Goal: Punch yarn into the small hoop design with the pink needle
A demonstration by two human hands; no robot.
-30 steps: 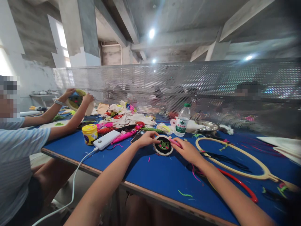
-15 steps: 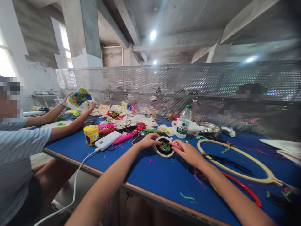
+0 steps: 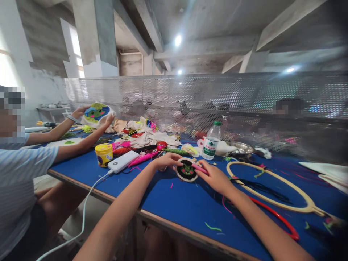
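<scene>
My left hand (image 3: 171,160) grips the left rim of a small round embroidery hoop (image 3: 187,178). Its black ground carries a green frog-like face with pink cheeks. In my right hand (image 3: 213,175) is a pink pen-like tool (image 3: 200,169), probably a punch needle, its tip end over the right side of the design. The tip itself is too small to make out. Most of a dark phone (image 3: 162,168) is hidden behind my left hand. Black yarn (image 3: 261,186) lies to the right of my right hand.
A water bottle (image 3: 212,141), a metal bowl (image 3: 243,149) and a large oval hoop (image 3: 292,174) stand or lie behind and right. Left are a yellow tub (image 3: 103,155), a white power bank (image 3: 123,161) with cable, and heaped yarn and cloth (image 3: 152,139). A co-worker holds another embroidered piece (image 3: 96,113).
The view has shifted slightly. My hands and the small hoop sit a little further left in the picture, still gripped. The co-worker has turned and shifted the other embroidered piece.
</scene>
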